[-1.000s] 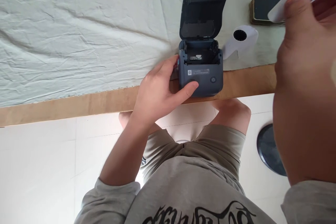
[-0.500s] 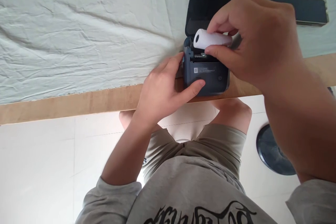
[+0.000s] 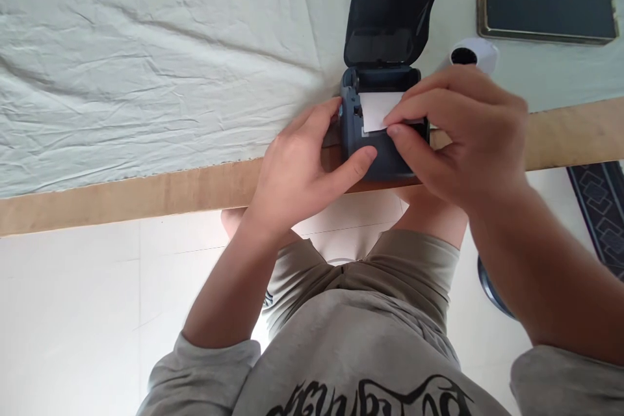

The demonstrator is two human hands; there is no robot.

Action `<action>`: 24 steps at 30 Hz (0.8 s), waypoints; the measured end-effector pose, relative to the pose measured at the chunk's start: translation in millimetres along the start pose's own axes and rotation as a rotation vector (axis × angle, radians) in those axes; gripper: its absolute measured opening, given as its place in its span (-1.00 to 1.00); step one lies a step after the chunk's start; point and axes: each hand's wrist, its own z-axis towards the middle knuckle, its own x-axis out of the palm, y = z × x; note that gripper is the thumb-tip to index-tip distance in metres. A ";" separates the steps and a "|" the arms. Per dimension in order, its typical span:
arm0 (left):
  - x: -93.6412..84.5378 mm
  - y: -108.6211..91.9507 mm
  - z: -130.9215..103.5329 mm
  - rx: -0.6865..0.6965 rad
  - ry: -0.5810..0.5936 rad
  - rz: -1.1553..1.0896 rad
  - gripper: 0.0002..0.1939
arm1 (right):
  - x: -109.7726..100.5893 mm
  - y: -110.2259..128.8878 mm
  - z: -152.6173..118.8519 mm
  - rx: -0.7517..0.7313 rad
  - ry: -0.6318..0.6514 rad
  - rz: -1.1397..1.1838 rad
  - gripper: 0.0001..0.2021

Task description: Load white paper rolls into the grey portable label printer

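A small dark label printer [image 3: 380,159] sits at the table's front edge, its black lid [image 3: 390,10] raised. A white paper strip [image 3: 377,110] lies across its open compartment and over the front lip. My right hand [image 3: 463,136] pinches the strip's front edge between thumb and fingertips. My left hand [image 3: 305,166] steadies the printer, fingertips against its left side and thumb over the front. Just beyond my right hand lies a white paper roll [image 3: 485,55] with a dark core, partly covered by the hand. I cannot tell how much paper is inside the compartment.
A dark phone-like slab [image 3: 550,13] with a gold edge lies at the back right. Wrinkled pale cloth [image 3: 170,65] covers the table up to its wooden edge [image 3: 146,192]. On the floor at right are a patterned dark mat [image 3: 599,214] and a round black object [image 3: 490,286].
The roll my right hand held over the compartment is no longer in its fingers. That hand has moved down and now pinches a paper strip. My left hand has stayed put.
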 end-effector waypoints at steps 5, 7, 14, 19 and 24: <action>-1.4 -4.0 7.1 -0.077 -0.002 -0.120 -0.48 | 17.4 0.8 -18.2 -0.065 -0.136 -0.088 -0.89; -0.2 -4.4 12.3 -0.072 -0.030 -0.111 -0.44 | 19.8 1.6 -19.5 -0.067 -0.176 -0.091 -0.89; 15.2 1.8 23.6 -0.011 -0.044 0.034 -0.35 | 21.9 3.0 -19.4 -0.031 -0.189 -0.010 -0.91; 16.5 4.4 24.0 -0.007 -0.027 0.058 -0.35 | 18.8 -1.2 -20.4 -0.005 -0.201 0.058 -0.87; 14.0 0.5 24.4 -0.044 0.017 0.080 -0.29 | -1.4 -14.1 3.1 0.120 -0.125 -0.081 -0.68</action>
